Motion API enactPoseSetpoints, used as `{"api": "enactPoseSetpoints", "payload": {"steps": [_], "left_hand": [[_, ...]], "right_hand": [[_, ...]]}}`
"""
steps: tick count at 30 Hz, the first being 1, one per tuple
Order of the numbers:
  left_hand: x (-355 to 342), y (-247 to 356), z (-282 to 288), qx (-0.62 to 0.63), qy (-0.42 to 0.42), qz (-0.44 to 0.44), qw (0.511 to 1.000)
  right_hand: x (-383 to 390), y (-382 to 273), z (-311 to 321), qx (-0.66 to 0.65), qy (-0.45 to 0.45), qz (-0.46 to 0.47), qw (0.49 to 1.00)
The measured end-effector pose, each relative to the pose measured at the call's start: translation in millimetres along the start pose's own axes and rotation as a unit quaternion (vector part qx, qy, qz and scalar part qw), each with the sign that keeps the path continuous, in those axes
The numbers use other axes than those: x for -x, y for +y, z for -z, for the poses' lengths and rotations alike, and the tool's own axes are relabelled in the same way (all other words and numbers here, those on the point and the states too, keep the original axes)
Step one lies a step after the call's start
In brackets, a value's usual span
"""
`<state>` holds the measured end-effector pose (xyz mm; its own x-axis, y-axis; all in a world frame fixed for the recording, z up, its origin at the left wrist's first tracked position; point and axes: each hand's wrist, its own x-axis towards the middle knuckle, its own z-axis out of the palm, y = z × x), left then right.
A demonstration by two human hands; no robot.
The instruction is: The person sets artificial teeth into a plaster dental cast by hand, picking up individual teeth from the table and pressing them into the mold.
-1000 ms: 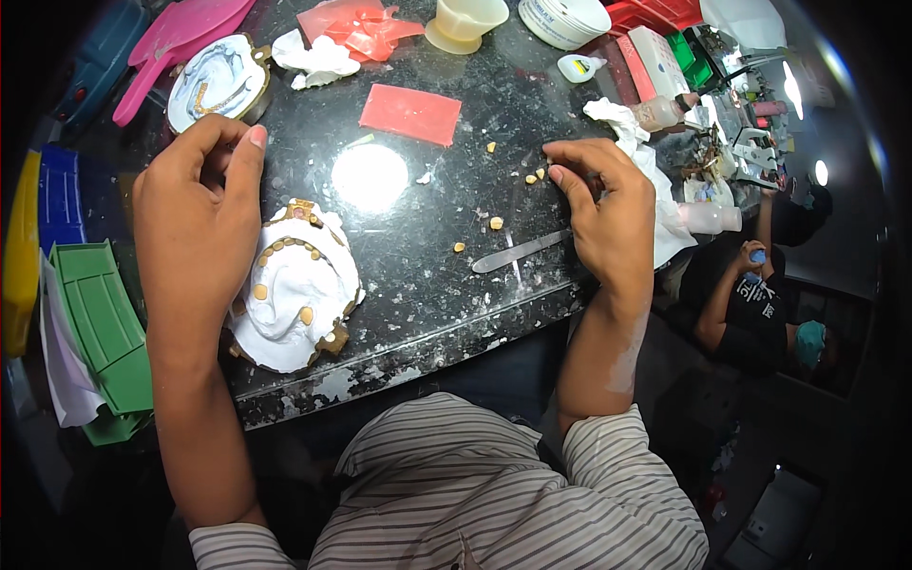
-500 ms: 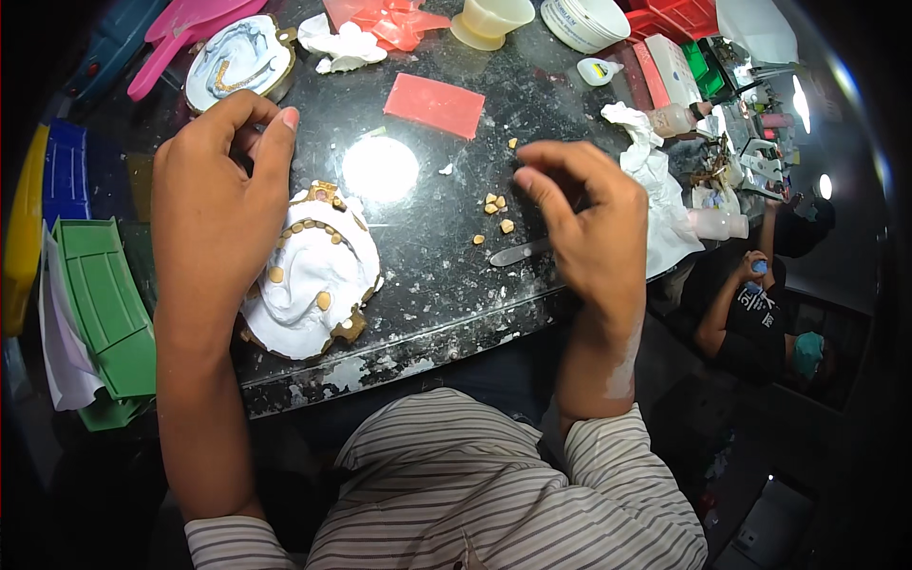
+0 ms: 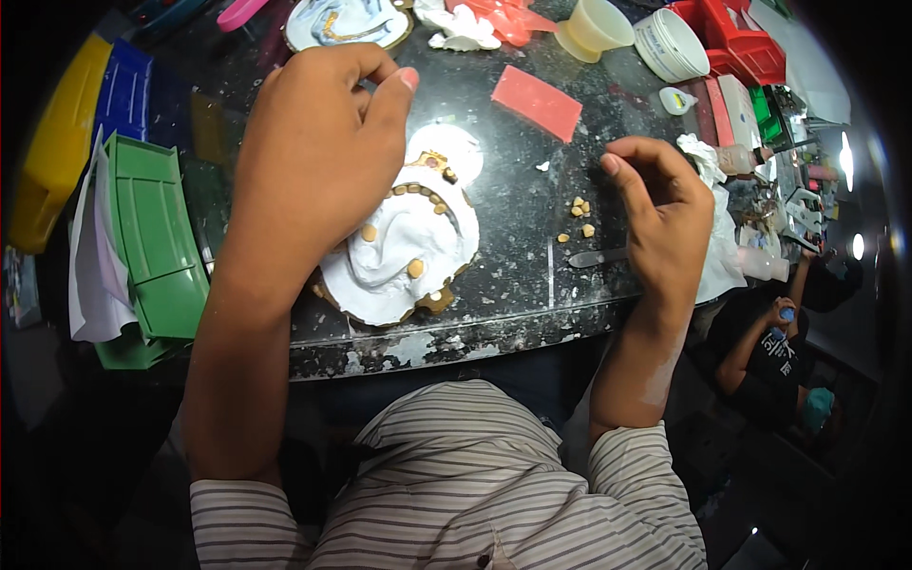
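My left hand [image 3: 323, 161] is curled above the left side of a white cast [image 3: 399, 266] with a brass-coloured frame and an arc of small yellowish pieces. Its fingers hide whatever they may hold. My right hand [image 3: 655, 218], thumb and index finger pinched close, hovers just right of a small cluster of loose yellowish pieces [image 3: 581, 207]; anything between the fingertips is too small to make out. A metal spatula [image 3: 594, 257] lies below the cluster. A second cast [image 3: 347, 19] sits beyond my left hand, and a pink slab [image 3: 537, 103] lies toward the back.
Green [image 3: 157, 247], blue [image 3: 123, 85] and yellow [image 3: 52, 142] trays line the left. Cups [image 3: 594, 28], a tub [image 3: 670, 47], red bins [image 3: 746, 47], bottles and crumpled tissue [image 3: 712, 256] crowd the back and right. A co-worker [image 3: 769, 351] is at the far right.
The whole scene has shifted right in the picture. Loose pieces near my right hand now form a tighter cluster than a second ago. Both hands still hover in similar places over the bench.
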<state>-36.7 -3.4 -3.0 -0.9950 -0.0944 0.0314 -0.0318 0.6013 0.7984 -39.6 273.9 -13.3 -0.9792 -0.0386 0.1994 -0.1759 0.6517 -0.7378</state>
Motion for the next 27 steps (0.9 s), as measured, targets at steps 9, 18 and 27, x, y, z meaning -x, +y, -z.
{"api": "enactPoseSetpoints", "payload": {"steps": [9,18,27], "left_hand": [[0.9,-0.6,0.0,0.057,-0.04,0.0,0.998],[-2.1,-3.5,-4.1,0.069,-0.056,-0.005,0.996],[-6.8,-8.8,-13.5,0.057,-0.044,-0.034,0.997]], "right_hand": [[2.3,4.0,4.4,-0.233,0.003,-0.052,0.971],[4.0,9.1,6.9,-0.302,-0.043,-0.048,0.951],[4.2,15.8,10.1,-0.359,-0.066,-0.046,0.93]]}}
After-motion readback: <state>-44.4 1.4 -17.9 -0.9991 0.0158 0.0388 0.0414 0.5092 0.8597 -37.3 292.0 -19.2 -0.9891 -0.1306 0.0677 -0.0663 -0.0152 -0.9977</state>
